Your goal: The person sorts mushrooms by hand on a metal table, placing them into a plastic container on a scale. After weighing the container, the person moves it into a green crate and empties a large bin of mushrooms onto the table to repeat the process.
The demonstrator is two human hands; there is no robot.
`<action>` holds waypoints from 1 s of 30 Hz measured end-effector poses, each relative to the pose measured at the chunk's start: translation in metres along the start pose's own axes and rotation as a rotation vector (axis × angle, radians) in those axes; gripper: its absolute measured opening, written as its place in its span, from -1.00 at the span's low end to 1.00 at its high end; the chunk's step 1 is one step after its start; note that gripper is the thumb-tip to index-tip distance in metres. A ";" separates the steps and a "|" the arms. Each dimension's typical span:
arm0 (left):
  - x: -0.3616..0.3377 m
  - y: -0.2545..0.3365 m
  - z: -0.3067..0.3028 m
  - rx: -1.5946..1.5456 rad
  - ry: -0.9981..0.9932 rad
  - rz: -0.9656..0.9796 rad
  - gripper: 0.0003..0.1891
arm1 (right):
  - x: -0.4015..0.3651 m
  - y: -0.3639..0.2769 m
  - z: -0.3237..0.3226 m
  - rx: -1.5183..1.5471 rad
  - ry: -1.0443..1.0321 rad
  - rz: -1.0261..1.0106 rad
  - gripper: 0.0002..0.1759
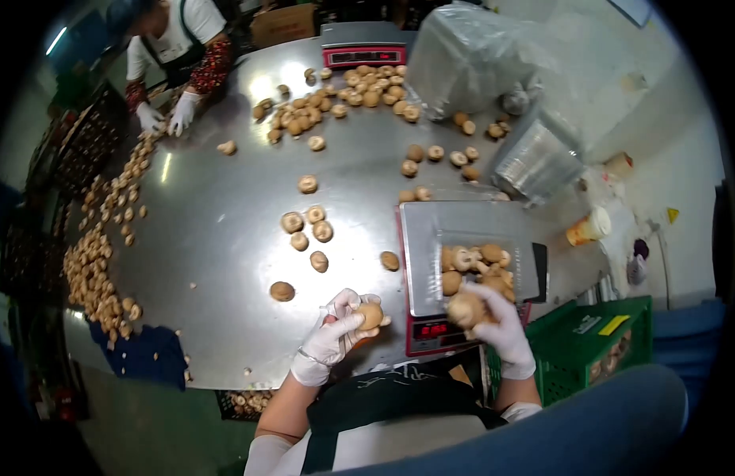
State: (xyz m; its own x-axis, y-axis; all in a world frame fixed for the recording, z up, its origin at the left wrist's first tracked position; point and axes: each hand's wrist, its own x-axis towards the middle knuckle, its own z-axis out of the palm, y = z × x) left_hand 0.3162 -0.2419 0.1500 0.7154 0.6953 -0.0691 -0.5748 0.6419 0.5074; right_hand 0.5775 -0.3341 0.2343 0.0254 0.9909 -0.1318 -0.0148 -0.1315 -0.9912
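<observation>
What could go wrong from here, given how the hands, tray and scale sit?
The right hand holds at least one mushroom by the near side of the clear tray; it might drop outside. A brush against the tray could disturb the reading on the scale. The left hand grips another mushroom near the edge of the table, so a slip might send it off.

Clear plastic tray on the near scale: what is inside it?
Mushrooms lie piled inside the tray. The right hand and its held mushroom hide part of the near end; contents there cannot be seen.
</observation>
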 end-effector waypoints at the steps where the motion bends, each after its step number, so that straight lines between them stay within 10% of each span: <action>1: 0.007 -0.001 0.004 -0.143 0.048 -0.128 -0.84 | -0.002 -0.005 -0.016 0.101 0.088 0.116 -0.33; 6: 0.038 -0.016 0.016 -0.554 0.111 -0.436 -0.55 | 0.002 -0.002 -0.027 -0.814 0.418 -0.221 -0.43; 11: 0.051 -0.025 0.027 -0.210 0.343 -0.378 -0.44 | 0.025 0.021 -0.031 -1.253 0.228 -0.472 -0.46; 22: 0.061 -0.047 0.061 0.743 0.131 0.170 -0.61 | 0.027 0.020 -0.055 -0.578 0.258 -0.466 -0.58; 30: 0.119 -0.055 0.062 1.486 0.041 0.580 -0.56 | 0.052 0.031 -0.042 -1.150 0.106 -0.418 -0.53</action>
State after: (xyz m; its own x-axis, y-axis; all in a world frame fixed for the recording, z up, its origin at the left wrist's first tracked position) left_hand 0.4573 -0.2148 0.1670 0.5227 0.7459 0.4129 0.1452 -0.5551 0.8190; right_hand 0.6206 -0.2873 0.1966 -0.1008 0.9627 0.2512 0.9027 0.1947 -0.3837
